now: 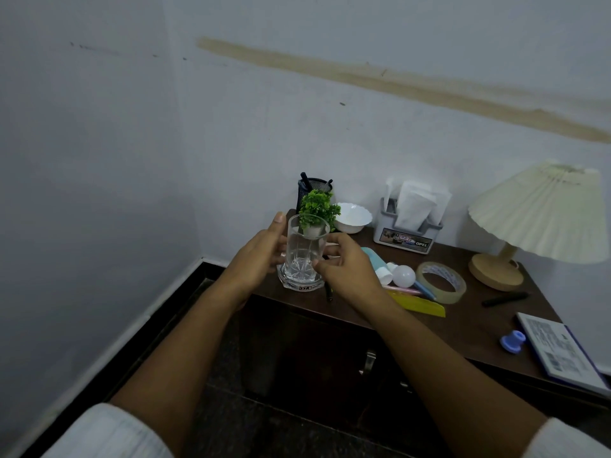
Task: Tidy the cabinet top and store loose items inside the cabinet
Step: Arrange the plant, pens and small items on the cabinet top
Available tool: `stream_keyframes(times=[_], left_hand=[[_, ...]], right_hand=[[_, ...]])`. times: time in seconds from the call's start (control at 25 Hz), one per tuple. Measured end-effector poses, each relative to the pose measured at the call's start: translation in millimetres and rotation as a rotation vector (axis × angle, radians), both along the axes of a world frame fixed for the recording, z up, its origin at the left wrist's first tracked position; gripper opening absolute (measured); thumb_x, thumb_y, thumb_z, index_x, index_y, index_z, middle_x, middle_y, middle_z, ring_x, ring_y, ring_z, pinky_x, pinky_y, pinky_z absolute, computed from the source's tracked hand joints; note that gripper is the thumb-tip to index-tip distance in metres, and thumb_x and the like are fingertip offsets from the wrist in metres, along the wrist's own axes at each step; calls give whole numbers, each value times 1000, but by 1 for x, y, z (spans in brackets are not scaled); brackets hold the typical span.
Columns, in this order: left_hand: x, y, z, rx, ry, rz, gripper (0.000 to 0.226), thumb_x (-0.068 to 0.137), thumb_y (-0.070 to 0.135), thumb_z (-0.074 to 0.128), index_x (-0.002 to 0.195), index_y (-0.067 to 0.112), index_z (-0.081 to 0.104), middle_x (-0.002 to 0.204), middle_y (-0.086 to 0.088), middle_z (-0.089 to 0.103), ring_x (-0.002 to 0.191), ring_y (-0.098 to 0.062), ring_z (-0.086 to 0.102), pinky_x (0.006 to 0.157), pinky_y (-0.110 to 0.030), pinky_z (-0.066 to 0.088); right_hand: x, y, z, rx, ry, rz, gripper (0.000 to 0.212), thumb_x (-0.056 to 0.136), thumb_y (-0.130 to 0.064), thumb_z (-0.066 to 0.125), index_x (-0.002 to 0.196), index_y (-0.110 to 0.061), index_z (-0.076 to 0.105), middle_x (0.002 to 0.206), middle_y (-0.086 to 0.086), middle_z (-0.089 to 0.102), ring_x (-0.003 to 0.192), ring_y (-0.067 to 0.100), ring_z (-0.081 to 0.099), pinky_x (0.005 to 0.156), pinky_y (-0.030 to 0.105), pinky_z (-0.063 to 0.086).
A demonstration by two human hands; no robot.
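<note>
A clear cut glass (302, 259) stands at the left end of the dark wooden cabinet top (463, 312). My left hand (261, 256) cups its left side and my right hand (347, 269) grips its right side. Behind the glass are a small green plant (317, 206) and a black mesh pen holder (312, 186). Loose items lie to the right: a white bulb (404, 276), a tape roll (441, 282), a yellow ruler (420, 304), a black marker (504, 299), a blue tube (373, 259) partly hidden by my right hand.
A white bowl (352, 217), a grey tissue holder (408, 233) and a pleated lamp (535, 219) stand along the back wall. A booklet (558, 350) and a small blue plastic piece (512, 340) lie at the right. The cabinet doors with a metal handle (368, 360) are closed below.
</note>
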State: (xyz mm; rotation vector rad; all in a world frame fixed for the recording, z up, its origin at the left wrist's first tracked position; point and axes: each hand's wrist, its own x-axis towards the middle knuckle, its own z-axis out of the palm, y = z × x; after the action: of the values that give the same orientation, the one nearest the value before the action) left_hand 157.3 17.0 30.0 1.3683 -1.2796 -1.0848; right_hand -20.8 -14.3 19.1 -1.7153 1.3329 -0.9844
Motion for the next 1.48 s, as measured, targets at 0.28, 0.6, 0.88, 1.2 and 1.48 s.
stream_keyframes(times=[0.28,0.6,0.88,1.2,1.48], left_hand=[[10,-14,-11,131,-7,85,82,88,84,28,124,19,62,118,0,63,107,-20,61,89,-40,52],[19,-15,-18,208,51,38,69,87,84,30,112,28,62,107,4,68,99,-14,66,77,-34,52],[34,-50,-6,115,89,124,74,93,76,30,127,19,62,126,-6,66,112,-22,63,90,-38,51],[23,-154,0,244,-59,-132,86,89,82,30,124,9,61,129,-10,65,121,-22,60,101,-42,47],[19,-173,2,384,92,-335,92,85,86,34,81,6,81,69,-7,69,58,-13,65,54,-27,55]], right_hand=[[5,-6,-7,-33,324,-77,36,87,-15,65,123,-15,60,113,5,69,98,21,64,80,30,52],[20,-6,-9,54,288,-26,45,82,-8,64,127,-14,59,120,5,67,109,20,62,94,38,54],[-11,-52,8,136,58,-162,33,86,-2,66,118,-6,60,104,15,67,92,33,68,81,47,60],[0,-109,25,497,-375,-93,28,92,16,46,120,11,46,110,32,62,72,31,71,56,36,62],[11,-133,7,481,-308,-59,24,90,15,55,112,9,55,111,31,69,84,37,73,58,35,63]])
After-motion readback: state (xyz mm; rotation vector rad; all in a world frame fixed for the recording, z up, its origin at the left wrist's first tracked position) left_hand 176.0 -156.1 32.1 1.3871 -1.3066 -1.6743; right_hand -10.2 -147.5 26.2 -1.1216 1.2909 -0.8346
